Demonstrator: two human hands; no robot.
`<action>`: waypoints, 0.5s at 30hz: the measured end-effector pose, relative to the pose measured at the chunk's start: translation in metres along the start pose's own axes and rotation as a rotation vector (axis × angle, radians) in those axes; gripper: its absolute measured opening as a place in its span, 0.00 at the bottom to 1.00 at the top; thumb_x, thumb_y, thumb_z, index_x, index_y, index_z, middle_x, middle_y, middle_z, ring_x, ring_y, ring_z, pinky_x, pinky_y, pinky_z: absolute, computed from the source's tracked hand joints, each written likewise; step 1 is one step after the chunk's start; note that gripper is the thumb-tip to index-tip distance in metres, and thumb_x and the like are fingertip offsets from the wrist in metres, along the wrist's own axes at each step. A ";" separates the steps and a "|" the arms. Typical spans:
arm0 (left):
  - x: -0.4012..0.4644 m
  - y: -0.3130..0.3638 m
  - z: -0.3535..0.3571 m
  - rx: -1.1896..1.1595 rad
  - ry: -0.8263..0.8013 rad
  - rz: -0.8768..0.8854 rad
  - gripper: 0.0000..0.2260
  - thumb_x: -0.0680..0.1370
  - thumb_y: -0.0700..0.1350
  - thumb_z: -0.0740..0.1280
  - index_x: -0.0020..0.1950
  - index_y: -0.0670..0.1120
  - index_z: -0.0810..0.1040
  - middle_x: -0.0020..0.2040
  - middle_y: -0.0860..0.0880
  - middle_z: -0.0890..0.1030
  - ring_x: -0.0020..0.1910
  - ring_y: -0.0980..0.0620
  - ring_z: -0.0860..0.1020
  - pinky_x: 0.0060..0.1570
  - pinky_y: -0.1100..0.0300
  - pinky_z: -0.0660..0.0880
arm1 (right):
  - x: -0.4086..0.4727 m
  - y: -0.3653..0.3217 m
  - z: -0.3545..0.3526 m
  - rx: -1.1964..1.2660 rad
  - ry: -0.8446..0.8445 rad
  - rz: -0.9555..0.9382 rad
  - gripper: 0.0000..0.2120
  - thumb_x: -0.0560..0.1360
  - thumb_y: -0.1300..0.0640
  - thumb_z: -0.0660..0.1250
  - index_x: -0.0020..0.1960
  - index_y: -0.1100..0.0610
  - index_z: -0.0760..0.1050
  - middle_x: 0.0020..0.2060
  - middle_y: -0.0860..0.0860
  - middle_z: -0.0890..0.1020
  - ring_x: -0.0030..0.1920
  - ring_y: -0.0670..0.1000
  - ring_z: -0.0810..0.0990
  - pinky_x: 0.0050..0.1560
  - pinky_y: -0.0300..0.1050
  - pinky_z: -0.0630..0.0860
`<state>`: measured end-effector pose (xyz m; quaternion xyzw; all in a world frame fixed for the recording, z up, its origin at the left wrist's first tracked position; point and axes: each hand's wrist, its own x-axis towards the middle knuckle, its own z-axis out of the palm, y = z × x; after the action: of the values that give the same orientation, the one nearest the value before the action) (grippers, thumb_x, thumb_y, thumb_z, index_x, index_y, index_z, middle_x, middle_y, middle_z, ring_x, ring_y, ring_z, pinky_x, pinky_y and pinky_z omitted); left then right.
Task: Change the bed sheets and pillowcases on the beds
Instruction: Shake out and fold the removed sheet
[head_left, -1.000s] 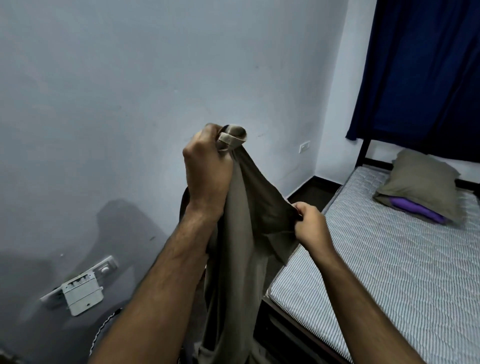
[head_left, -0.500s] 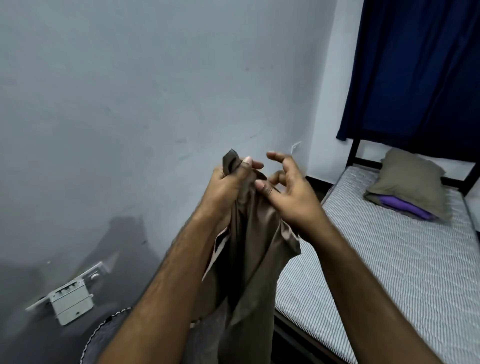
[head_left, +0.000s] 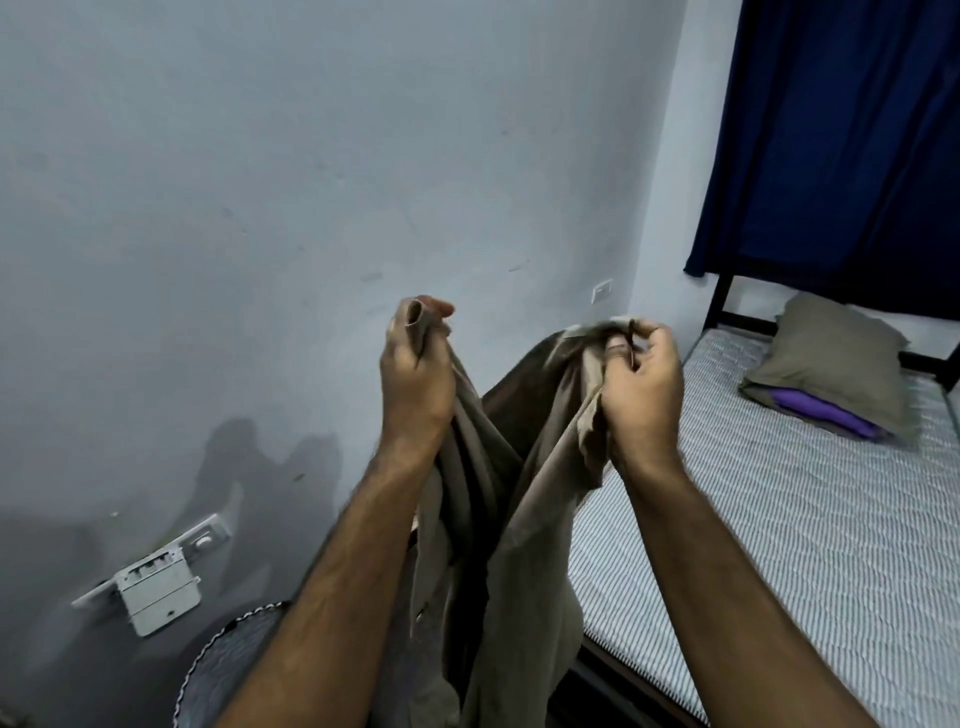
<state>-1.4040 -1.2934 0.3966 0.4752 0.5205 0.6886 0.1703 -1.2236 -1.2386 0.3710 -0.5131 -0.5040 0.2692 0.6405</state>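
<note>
Bedroom wall (head_left: 260, 208) | left hand (head_left: 415, 379), right hand (head_left: 641, 395) now apart | both grip sheet (head_left: 519, 493)

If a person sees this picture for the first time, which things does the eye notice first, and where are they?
First, the two bare hands in the centre: the left hand and the right hand each grip a bunched edge of a hanging olive-brown cloth sheet, held up in front of the pale wall. To the right lies the bare striped mattress, with an olive pillow over a folded purple cloth at its far end, under a dark blue curtain.
</note>
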 end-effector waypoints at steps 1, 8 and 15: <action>-0.001 -0.003 -0.002 0.032 0.027 -0.036 0.11 0.85 0.48 0.57 0.52 0.48 0.79 0.42 0.53 0.78 0.35 0.64 0.74 0.38 0.70 0.71 | 0.001 -0.002 -0.002 -0.061 -0.041 -0.002 0.17 0.79 0.53 0.66 0.67 0.49 0.71 0.49 0.50 0.85 0.51 0.51 0.83 0.59 0.54 0.79; -0.021 -0.008 0.016 -0.045 -0.434 -0.148 0.19 0.85 0.56 0.56 0.52 0.44 0.80 0.30 0.49 0.75 0.28 0.53 0.72 0.31 0.61 0.69 | -0.021 -0.027 0.002 -0.159 -0.286 -0.198 0.08 0.79 0.58 0.68 0.57 0.49 0.78 0.45 0.44 0.83 0.47 0.45 0.82 0.51 0.42 0.78; -0.041 -0.005 0.016 -0.275 -0.524 -0.176 0.19 0.83 0.59 0.59 0.66 0.49 0.76 0.47 0.45 0.82 0.49 0.52 0.81 0.51 0.55 0.77 | -0.025 -0.039 0.006 0.101 -0.293 -0.142 0.17 0.78 0.67 0.59 0.53 0.48 0.80 0.53 0.43 0.84 0.51 0.44 0.82 0.59 0.53 0.79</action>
<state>-1.3722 -1.3123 0.3732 0.5623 0.4000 0.5893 0.4202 -1.2443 -1.2709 0.3975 -0.3986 -0.6129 0.3201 0.6025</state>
